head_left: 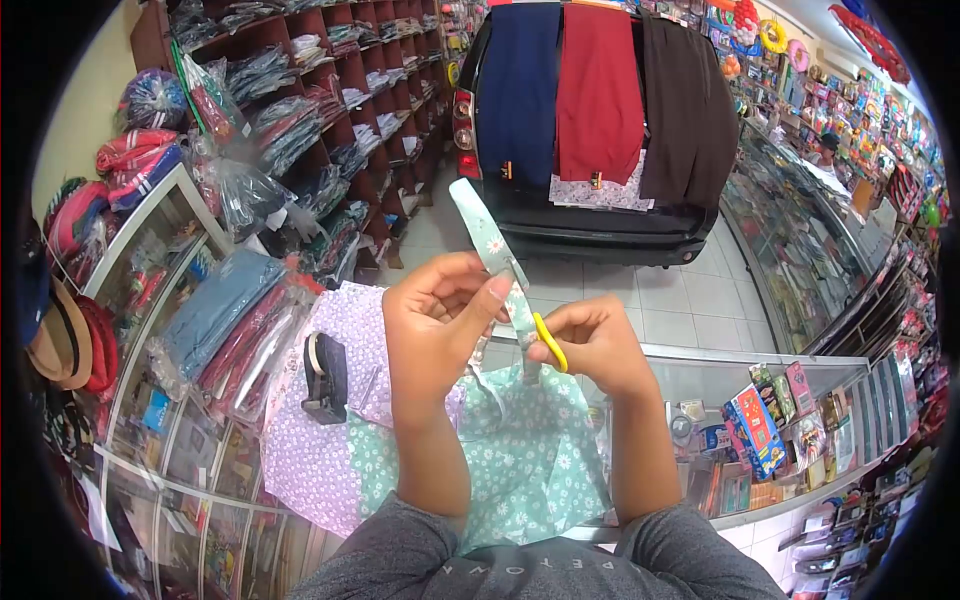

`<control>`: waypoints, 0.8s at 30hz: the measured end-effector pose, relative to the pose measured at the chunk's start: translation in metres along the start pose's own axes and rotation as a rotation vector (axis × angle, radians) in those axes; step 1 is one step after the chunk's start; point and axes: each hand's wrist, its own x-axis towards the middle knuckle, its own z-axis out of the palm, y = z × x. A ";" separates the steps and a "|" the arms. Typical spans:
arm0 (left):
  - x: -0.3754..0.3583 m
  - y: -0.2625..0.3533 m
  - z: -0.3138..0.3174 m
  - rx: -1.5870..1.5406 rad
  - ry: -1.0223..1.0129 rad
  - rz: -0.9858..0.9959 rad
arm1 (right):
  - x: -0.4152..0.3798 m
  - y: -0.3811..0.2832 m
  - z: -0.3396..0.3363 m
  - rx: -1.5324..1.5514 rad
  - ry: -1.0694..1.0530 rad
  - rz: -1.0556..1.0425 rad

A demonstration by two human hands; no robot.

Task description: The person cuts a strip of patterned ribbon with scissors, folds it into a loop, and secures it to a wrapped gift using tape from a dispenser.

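My left hand (435, 315) pinches a mint-green fabric strip (492, 238) with white daisies, and the strip's upper end sticks up beyond my fingers. Close beside its lower part, my right hand (600, 345) is closed on scissors (550, 347) with a yellow handle; their blades are hard to make out. Below both hands a green daisy-print cloth (530, 460) is spread on the glass counter. A lilac flowered cloth (310, 450) lies to its left, and a black stapler-like object (325, 378) rests on that.
The glass display counter (660, 365) runs under my arms, with boxed goods (755, 430) at right. Plastic-wrapped clothes (240, 330) are piled at left. Beyond the counter, a dark car (590, 228) has blue, red and brown trousers (600, 90) draped over it. A person (825, 155) is at far right.
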 end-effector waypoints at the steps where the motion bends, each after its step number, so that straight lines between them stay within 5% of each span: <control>1: 0.000 0.000 0.000 0.009 0.004 -0.006 | 0.000 -0.002 0.000 -0.021 0.012 0.026; 24: 0.001 0.003 0.000 0.028 -0.075 -0.036 | -0.003 -0.005 -0.010 -0.096 -0.025 -0.027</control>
